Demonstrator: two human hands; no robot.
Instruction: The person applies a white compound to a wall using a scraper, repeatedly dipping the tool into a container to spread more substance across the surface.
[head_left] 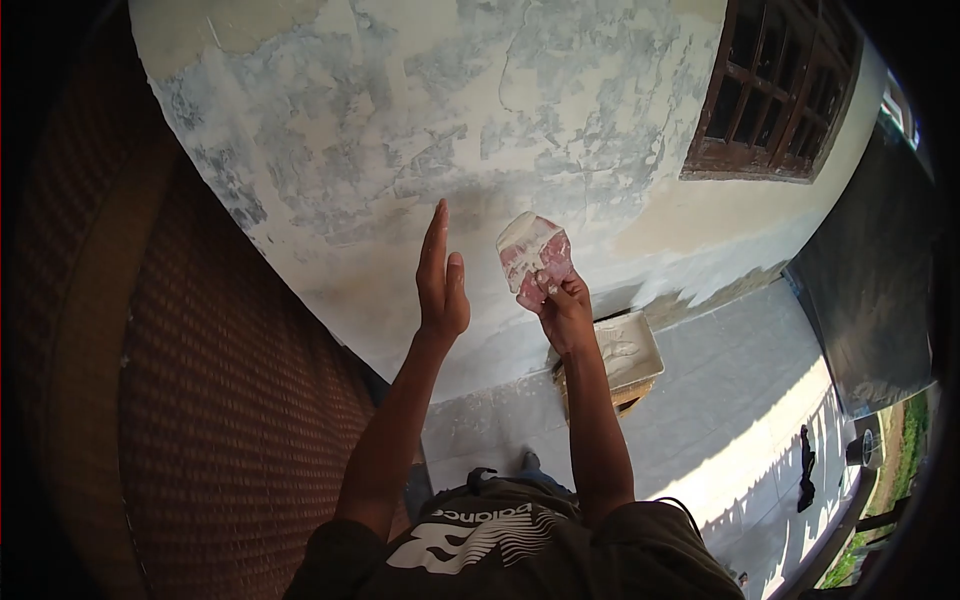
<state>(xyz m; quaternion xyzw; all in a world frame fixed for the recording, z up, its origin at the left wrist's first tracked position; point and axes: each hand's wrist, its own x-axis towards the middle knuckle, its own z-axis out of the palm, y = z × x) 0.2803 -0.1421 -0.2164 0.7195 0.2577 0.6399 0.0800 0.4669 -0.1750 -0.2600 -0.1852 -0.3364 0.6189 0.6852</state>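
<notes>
My right hand (567, 312) grips a flat, reddish putty spreader (535, 262) with the thumb across its lower edge. Cream-white putty smears cover much of the spreader's face. To its left, my left hand (441, 283) is raised edge-on with the fingers stretched straight up and the thumb apart from them; nothing is in it. Both hands are in front of a wall (400, 130) patched with white and grey filler. Below my right hand, partly hidden by the forearm, a pale rectangular tray (648, 360) holds white putty.
The tray rests on a wooden stand (632, 400) on the grey tiled floor (720, 370). A brown woven panel (220, 400) runs along the left. A wooden-framed window (765, 95) is at upper right, with a dark sheet (860, 290) below it. A bucket (858, 448) stands at far right.
</notes>
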